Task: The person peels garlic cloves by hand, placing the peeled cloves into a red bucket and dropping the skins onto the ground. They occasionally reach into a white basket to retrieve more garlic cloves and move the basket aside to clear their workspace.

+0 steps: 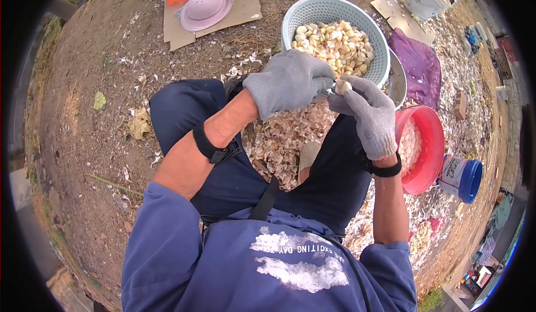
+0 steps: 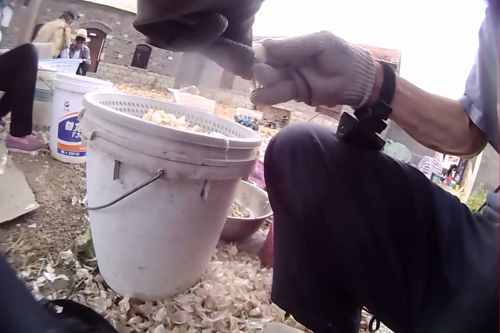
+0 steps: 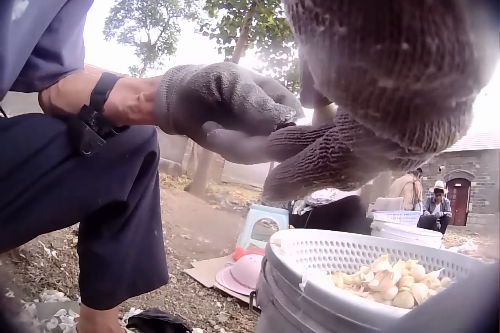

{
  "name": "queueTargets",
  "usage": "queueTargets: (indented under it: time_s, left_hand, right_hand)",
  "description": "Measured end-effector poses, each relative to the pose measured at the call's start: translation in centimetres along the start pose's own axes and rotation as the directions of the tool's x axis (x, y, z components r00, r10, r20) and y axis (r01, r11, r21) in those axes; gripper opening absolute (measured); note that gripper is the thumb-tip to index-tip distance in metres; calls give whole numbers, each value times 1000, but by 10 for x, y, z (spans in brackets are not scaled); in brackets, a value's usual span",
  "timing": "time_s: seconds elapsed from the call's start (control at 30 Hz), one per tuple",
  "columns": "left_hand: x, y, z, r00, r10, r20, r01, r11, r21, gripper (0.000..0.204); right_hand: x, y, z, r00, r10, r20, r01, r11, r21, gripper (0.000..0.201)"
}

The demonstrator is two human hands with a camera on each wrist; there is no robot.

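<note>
Both hands wear grey work gloves and meet above the lap. In the head view my right hand [image 1: 371, 113] pinches a pale garlic clove [image 1: 342, 87] between thumb and fingertips. Close against the clove, my left hand [image 1: 293, 83] curls its fingers round a small metal tool [image 1: 330, 91], mostly hidden by the glove; its kind I cannot tell. Just beyond the hands, a pale grey colander [image 1: 379, 38] holds a heap of garlic cloves [image 1: 335, 44]. The left wrist view shows it set on a white bucket [image 2: 156, 216].
Garlic skins [image 1: 285, 144] cover the ground between the legs. To the right stand a red bucket [image 1: 435, 150] of pale cloves, a blue-lidded tub [image 1: 469, 180] and a purple cloth [image 1: 413, 63]. A metal bowl [image 2: 250, 220] sits behind the white bucket. A pink hat [image 1: 206, 9] lies on cardboard.
</note>
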State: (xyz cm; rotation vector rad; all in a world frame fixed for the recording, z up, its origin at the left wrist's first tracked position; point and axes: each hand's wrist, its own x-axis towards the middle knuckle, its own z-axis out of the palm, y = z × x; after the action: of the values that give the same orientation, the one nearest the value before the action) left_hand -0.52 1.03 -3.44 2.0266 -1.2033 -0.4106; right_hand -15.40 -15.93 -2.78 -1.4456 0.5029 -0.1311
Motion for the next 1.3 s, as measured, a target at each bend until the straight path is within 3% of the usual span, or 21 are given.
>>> queueTargets:
  time_s: [0.13, 0.2, 0.3, 0.37, 0.43, 0.5, 0.63, 0.8, 0.9, 1.17, 1.3]
  left_hand:
    - [1, -1, -2, 990, -93, 105, 90, 995, 35, 31]
    - [0, -6, 4, 992, 99, -78, -91, 991, 97, 22]
    - [-3, -5, 0, 997, 40, -72, -33, 995, 90, 22]
    - [-2, -12, 5, 992, 66, -107, -53, 992, 119, 22]
    - [-1, -6, 1, 986, 94, -141, -73, 987, 147, 22]
    - [-1, 2, -4, 995, -95, -30, 95, 995, 16, 25]
    - [0, -1, -3, 998, -27, 48, 29, 999, -38, 26]
    - [1, 7, 1, 988, -103, 117, 107, 994, -36, 27]
    - [0, 5, 5, 997, -48, 60, 50, 998, -42, 26]
    - [0, 3, 6, 990, -94, 110, 101, 993, -67, 23]
    - [-1, 4, 4, 988, -94, 125, 110, 986, -126, 22]
  right_hand:
    - [1, 2, -2, 999, 9, -30, -8, 1000, 17, 32]
    - [1, 4, -3, 999, -8, -39, 8, 1000, 9, 31]
    - [0, 2, -4, 999, -3, -47, 6, 999, 53, 30]
    - [0, 2, -3, 998, 21, -50, -16, 994, 105, 29]
    - [0, 3, -3, 996, -18, -88, 22, 999, 46, 29]
    - [2, 7, -7, 995, -31, -90, 34, 999, 35, 29]
    - [4, 6, -8, 996, -21, -82, 24, 999, 35, 29]
    - [2, 3, -3, 996, -6, -89, 12, 998, 68, 30]
    - [0, 1, -1, 996, -4, -84, 12, 996, 88, 32]
    - [0, 4, -1, 996, 15, -83, -11, 999, 53, 33]
    - [-2, 5, -6, 999, 34, -22, -30, 982, 188, 33]
